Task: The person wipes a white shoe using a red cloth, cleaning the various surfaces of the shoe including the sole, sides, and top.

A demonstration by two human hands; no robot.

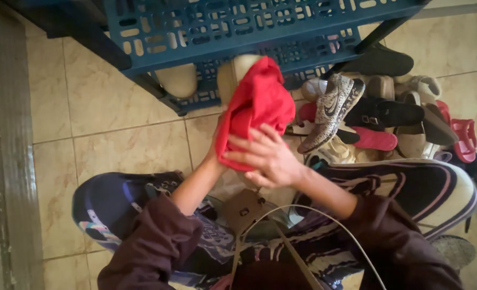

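Holding a red cloth [257, 102] wrapped over a beige shoe [232, 75]: right hand [265, 158] spread flat on it, left hand [217, 145] hidden beneath, grip unclear. Cloth looks soft, light; best bunched.

A crumpled bright red cloth [257, 104] is bunched into soft folds and held up above the tiled floor. It is draped over a beige shoe [233, 75], whose pale rounded end shows just above it.
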